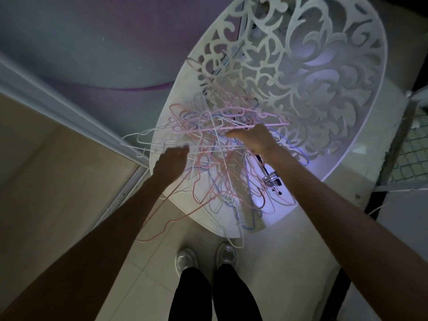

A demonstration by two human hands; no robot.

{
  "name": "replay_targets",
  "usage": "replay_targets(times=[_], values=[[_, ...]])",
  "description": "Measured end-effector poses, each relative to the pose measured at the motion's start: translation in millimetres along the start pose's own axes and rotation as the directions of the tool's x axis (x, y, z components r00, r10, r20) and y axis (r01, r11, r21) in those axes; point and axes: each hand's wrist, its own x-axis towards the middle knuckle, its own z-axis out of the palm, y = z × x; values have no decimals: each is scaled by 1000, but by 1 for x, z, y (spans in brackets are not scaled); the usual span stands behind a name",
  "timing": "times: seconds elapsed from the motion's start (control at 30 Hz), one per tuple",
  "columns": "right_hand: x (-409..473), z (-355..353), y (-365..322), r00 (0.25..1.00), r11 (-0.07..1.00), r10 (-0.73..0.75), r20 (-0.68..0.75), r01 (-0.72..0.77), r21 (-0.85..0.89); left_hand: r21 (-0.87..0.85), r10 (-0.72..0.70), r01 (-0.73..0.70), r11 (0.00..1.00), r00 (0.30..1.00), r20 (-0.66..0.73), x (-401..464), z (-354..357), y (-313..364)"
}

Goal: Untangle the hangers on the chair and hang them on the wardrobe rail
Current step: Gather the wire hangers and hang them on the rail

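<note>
- Hanger pile (pixel 220 167): tangled wire + plastic hangers, pink/white/blue, heaped on seat of white chair (pixel 361 158); pile sits centre frame, spilling over seat rim at 6–7 o'clock.
- Chair back: cut-out scroll pattern, runs up toward 1 o'clock.
- L hand (pixel 172 158): at 9 o'clock edge of pile, fingers loosely curled, blurred; grip on a hanger – cannot tell.
- R hand (pixel 253 137): on top of pile at approx 2 o'clock from centre, fingers down in the tangle just under a pink plastic hanger (pixel 243 126); holding vs. only touching – cannot tell.
- White hanger (pixel 139 144) pokes off seat at 9 o'clock.
- Shoes (pixel 206 258) on tiled floor at 6 o'clock, toes near seat front.
- Dim lighting.
</note>
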Motion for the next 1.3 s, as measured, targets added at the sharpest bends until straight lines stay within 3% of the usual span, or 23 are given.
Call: replay_targets(times=[0.03, 0.1, 0.23, 0.37, 0.5, 0.53, 0.63, 0.73, 0.8, 0.87, 0.93, 1.0, 1.13, 1.3], values=[[0, 8, 3, 1000, 1000, -16, -15, 16, 11, -183, -80, 74, 980, 997, -21, 3, -8, 21], [-3, 19, 10, 998, 999, -42, -44, 42, -17, -521, -249, 271, 809, 962, 114, 15, -26, 62], [-12, 11, 16, 997, 995, -52, -58, 46, -93, -649, -208, 374, 662, 924, 321, 47, -53, 115], [-10, -20, 11, 998, 976, -17, 53, 28, -217, -686, -201, 422, 593, 902, 381, 67, -55, 124], [0, -39, 9, 984, 957, 22, 174, 29, -288, -699, -296, 269, 662, 951, 86, 78, -45, 124], [2, -42, 9, 981, 947, 32, 191, 32, -320, -738, -329, 247, 628, 944, 37, 80, -44, 122], [9, -46, 9, 966, 910, 89, 242, 20, -413, -823, -392, 280, 495, 917, 77, 85, -47, 121], [15, -47, 17, 945, 873, 129, 301, 36, -487, -786, -337, 297, 542, 934, 121, 89, -54, 120], [22, -51, 27, 903, 959, 151, 403, -34, -283, -752, -317, 299, 587, 940, 126, 89, -57, 118], [35, -56, 41, 854, 968, 181, 487, -242, 63, -713, -336, 325, 621, 933, 133, 90, -55, 112], [52, -58, 57, 882, 916, 197, 429, -321, 240, -686, -367, 377, 622, 915, 170, 86, -50, 102], [77, -56, 64, 912, 913, 204, 357, -308, 266, -677, -398, 444, 587, 886, 236, 82, -43, 90], [117, -46, 52, 940, 956, 214, 265, -257, 141, -664, -413, 530, 527, 843, 344, 75, -30, 69], [171, -30, 55, 994, 997, 75, 80, -76, 7, -653, -326, 487, 580, 873, 361, 74, -22, 76]])
